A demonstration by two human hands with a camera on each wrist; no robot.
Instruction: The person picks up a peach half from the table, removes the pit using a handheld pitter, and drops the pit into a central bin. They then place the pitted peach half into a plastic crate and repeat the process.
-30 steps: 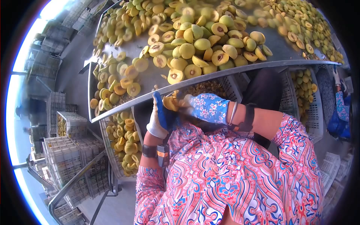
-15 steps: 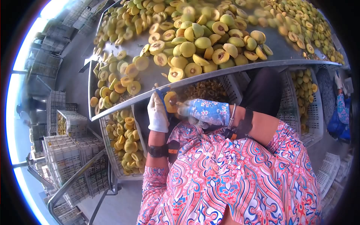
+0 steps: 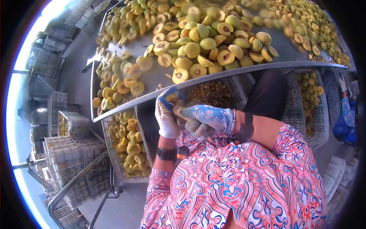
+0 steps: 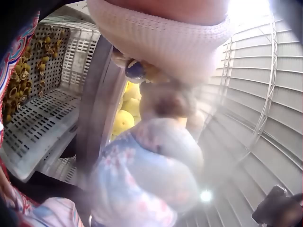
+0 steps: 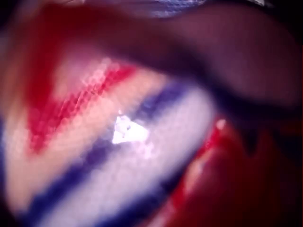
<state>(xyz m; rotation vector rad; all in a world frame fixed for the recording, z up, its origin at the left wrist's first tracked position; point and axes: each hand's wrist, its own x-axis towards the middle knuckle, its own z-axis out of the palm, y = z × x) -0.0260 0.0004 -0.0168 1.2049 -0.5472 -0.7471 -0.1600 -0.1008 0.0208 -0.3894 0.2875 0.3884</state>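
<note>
My left hand [image 3: 166,124], in a white glove with a blue palm, grips a yellow peach half [image 3: 172,99] just below the table's near edge. The right hand [image 3: 207,118], in a blue flowered glove with greyish fingers, is right beside it. Its thumb is at the peach half and the other fingers curl underneath; I cannot tell what they hold. In the left wrist view the flowered glove [image 4: 142,175] comes up close under the white cuff [image 4: 156,35], with a brown blur between them. The right wrist view shows only blurred patterned cloth [image 5: 94,137].
Many halved peaches [image 3: 207,44] are heaped on a metal table [image 3: 284,44] with a raised rim. Beneath it, a crate [image 3: 238,89] contains brown pits [image 3: 207,94]. Peach halves [image 3: 131,149] fill a crate on the left; another crate [image 3: 322,118] stands right. Another person's sleeve [image 3: 347,110] shows far right.
My left hand has turned from blue palm showing to white side showing, bringing the peach half round with it. The right hand has shifted slightly, its fingers now curled beneath.
</note>
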